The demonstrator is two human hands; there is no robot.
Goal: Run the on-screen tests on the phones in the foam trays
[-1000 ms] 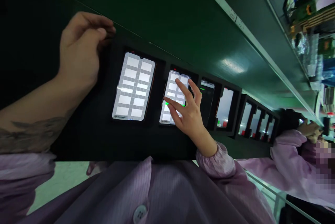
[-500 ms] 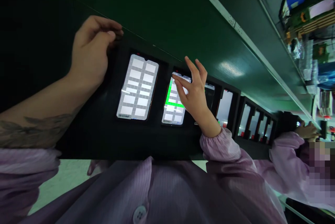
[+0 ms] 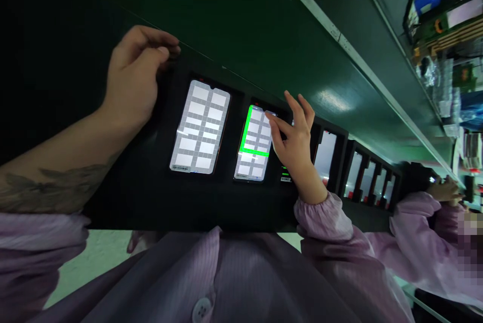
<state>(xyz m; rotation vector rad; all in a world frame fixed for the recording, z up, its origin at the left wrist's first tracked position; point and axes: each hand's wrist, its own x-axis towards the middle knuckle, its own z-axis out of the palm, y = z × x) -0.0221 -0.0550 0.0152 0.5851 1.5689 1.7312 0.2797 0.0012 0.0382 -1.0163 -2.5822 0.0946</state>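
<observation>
Within a black holder (image 3: 228, 157), the notched smartphone (image 3: 254, 137) nearer the right hand (image 3: 296, 139) carries a green band (image 3: 255, 152) down its left side and across below the middle; the rest of its screen shows no green, so the tracing appears only partly complete. The right hand's fingers are spread, grasping nothing, the forefinger at the screen's top edge, contact uncertain. The leftmost smartphone (image 3: 200, 129) bears no green. The left hand (image 3: 132, 74) is curled near its upper corner; whether it grips anything cannot be told.
</observation>
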